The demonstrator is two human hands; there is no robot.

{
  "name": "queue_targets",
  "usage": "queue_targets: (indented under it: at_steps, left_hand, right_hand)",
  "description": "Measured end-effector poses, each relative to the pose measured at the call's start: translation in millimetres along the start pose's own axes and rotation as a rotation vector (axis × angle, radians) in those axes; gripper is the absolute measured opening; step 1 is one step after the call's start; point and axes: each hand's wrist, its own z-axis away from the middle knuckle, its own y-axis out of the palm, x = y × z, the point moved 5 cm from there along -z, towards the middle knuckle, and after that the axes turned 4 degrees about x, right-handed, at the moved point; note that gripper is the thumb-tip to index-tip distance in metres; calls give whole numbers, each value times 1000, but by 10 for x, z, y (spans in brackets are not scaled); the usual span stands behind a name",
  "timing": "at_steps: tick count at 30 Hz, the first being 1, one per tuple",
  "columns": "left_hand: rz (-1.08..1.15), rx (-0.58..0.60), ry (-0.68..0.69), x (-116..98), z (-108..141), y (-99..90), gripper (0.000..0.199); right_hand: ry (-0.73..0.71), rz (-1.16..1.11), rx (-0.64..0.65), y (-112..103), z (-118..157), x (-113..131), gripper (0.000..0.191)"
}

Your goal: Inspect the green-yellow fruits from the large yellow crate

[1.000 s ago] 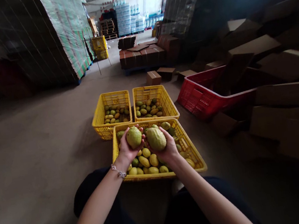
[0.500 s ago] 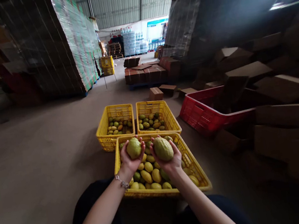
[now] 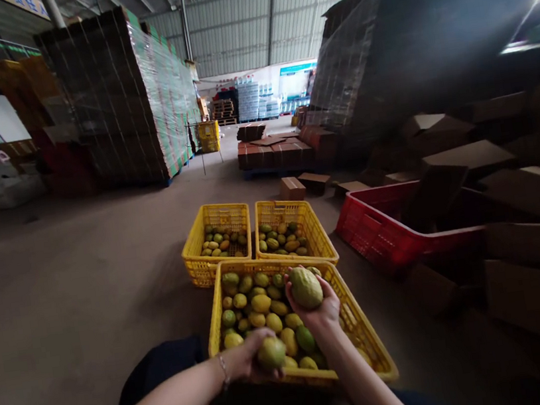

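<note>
My left hand (image 3: 256, 357) is closed round a rounded yellow-green fruit (image 3: 272, 354), low over the near rim of the front yellow crate (image 3: 369, 333). My right hand (image 3: 321, 309), palm up, has its fingers curled round a larger, bumpy, pale green fruit (image 3: 306, 288) above the crate's right side. Under both hands the crate is well filled with loose yellow and green fruits (image 3: 261, 303), which vary in size and shape. I cannot tell the exact kind of fruit. A bracelet circles my left wrist.
Behind the front crate stand a left yellow crate (image 3: 195, 270) and a right yellow crate (image 3: 325, 238), both partly filled with similar fruits. To the right, a red crate (image 3: 379, 231) adjoins piled cardboard boxes (image 3: 537, 285). Wrapped pallet stacks (image 3: 106, 111) rise farther back.
My left hand has swung down and nearer to me with its fruit, turning from palm up. My right hand still holds its fruit up. The view has tilted upward.
</note>
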Motion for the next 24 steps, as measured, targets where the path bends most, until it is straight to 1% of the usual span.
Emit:
queue_targets:
  at_steps: [1, 2, 3, 4, 5, 6, 7, 8, 10, 11, 12, 13, 14, 15, 16, 17, 18, 19, 20, 21, 22, 24]
  left_hand:
    - [-82, 36, -115, 208, 2, 24, 23]
    - [-137, 44, -184, 352, 23, 18, 15]
    - [-161, 24, -246, 431, 65, -22, 10]
    - [-150, -31, -251, 407, 123, -102, 11]
    - [-120, -100, -244, 297, 203, -215, 13]
    - [-80, -163, -188, 91, 298, -355, 18]
    - [-4, -274, -60, -207, 416, -542, 24]
    - [79, -409, 82, -539, 563, -760, 32]
    - [177, -560, 301, -1152, 864, -1140, 47]
    - [212, -620, 390, -1381, 1005, -1290, 52]
    - [235, -659, 460, -1531, 1121, -1392, 54]
    - [251, -686, 506, -1593, 1207, -1440, 52]
    - [256, -690, 534, -1576, 1254, -1430, 48]
    - [249, -664, 533, -1487, 1255, -1367, 42]
    - [229, -604, 510, -1350, 1215, -1257, 38]
    - [166, -496, 442, -1178, 1134, -1102, 36]
    - [62, -395, 367, -996, 1047, -937, 38]
    - [-90, -331, 296, -826, 969, -786, 41]
    - [-305, -330, 227, -682, 910, -673, 45]
    - [-527, -368, 161, -571, 869, -599, 45]
    - [-634, -391, 138, -496, 842, -546, 42]
    - [-940, -454, 115, -432, 830, -511, 39]
  right_hand:
    - [5, 0, -11, 0, 1, 11, 30]
    - [13, 0, -19, 0, 4, 21, 30]
    - [21, 1, -26, -1, 11, 31, 29]
    - [30, 2, -31, 0, 21, 41, 28]
    - [37, 5, -32, 3, 33, 52, 28]
    - [43, 8, -32, 8, 47, 62, 27]
    - [46, 11, -30, 14, 60, 73, 26]
    - [45, 16, -26, 23, 72, 82, 26]
    - [37, 31, -22, 41, 83, 96, 26]
    - [30, 40, -25, 45, 82, 100, 26]
    - [24, 47, -34, 45, 77, 99, 26]
    - [21, 51, -49, 39, 68, 95, 26]
    - [20, 53, -69, 26, 57, 86, 25]
    - [22, 57, -90, 9, 44, 73, 25]
    - [29, 65, -107, -12, 31, 55, 24]
    - [39, 79, -116, -34, 19, 30, 23]
    - [50, 98, -119, -58, 8, 0, 22]
    - [61, 122, -115, -84, -2, -34, 21]
    - [71, 147, -113, -115, -8, -75, 19]
    - [81, 172, -117, -155, -10, -120, 18]
    - [91, 197, -125, -204, -9, -172, 15]
    - [128, 257, -157, -338, 11, -298, 10]
